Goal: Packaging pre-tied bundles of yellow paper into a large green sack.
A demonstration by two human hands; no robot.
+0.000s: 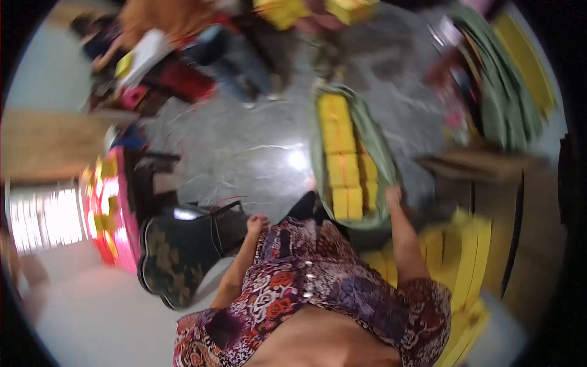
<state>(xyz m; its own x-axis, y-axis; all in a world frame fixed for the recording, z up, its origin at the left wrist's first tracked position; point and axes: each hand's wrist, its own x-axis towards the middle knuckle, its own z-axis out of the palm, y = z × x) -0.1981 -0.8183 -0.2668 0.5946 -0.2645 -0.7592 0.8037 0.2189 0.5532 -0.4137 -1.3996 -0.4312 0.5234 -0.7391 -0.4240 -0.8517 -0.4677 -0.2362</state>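
Yellow bundles (339, 131) sit in a green sack (373, 131), right hand (393, 194) at its near right rim, left hand (257, 223) near the chair (174, 257); I can't tell how the blurred fingers are set.

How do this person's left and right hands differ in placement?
The right hand is at the rim of the green sack; the left hand is apart from it, nearer the dark chair. The right hand reaches farther forward; the left hand is closer to the patterned clothing. Both are bare.
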